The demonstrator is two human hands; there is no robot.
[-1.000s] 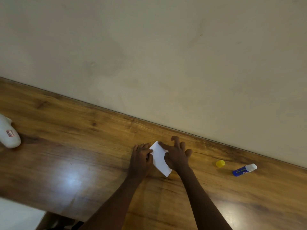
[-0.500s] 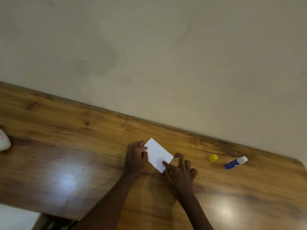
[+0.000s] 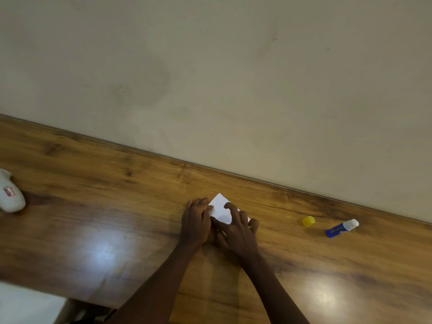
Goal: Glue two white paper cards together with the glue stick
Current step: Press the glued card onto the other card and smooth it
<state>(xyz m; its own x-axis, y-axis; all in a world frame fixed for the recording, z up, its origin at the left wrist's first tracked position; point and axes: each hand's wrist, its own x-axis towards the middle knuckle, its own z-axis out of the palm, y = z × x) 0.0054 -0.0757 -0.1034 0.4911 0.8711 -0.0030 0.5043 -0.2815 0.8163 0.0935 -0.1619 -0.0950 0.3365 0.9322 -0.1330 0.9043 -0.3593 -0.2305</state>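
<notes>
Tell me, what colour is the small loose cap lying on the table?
Yellow; the cap shows best in the head view.

I see both forearms reaching forward and converging, the hands side by side and touching. My left hand [image 3: 196, 222] lies palm down, fingers together and flat. My right hand [image 3: 236, 232] is spread, fingers [image 3: 230, 208] splayed and pressing down.

One card [image 3: 219, 208] shows under two hands, left [image 3: 196, 222] and right [image 3: 237, 232]. Right of them lie one yellow cap [image 3: 308, 221] and one glue stick [image 3: 341, 228]; far left, one white bottle [image 3: 10, 195].
</notes>
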